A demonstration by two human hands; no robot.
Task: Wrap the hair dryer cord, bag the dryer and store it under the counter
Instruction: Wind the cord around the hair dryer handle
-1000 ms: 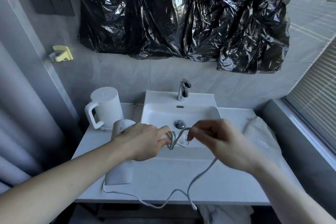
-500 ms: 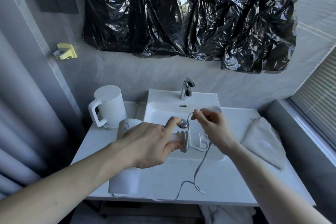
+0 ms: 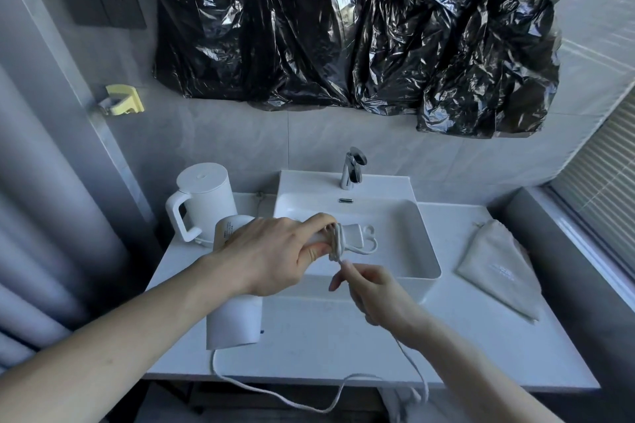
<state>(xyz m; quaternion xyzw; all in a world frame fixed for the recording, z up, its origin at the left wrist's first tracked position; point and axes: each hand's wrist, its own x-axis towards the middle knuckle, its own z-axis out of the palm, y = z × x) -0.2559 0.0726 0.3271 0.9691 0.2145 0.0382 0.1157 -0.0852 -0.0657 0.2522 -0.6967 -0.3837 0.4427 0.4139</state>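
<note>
White cord partly wound on dryer handle, gripped by left hand; right hand pinches slack just below. Rest dangles off bench. Bag right, unused; storing undone.

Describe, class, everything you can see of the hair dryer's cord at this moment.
The cord is thin, white and looks like flexible plastic. Several turns are wound round the dryer's handle, held there by the left hand. A small loop shows beside the handle end, over the sink. From the turns it runs to the right hand, which pinches it, then hangs slack below the counter edge and curves back up toward the dryer's body.
</note>
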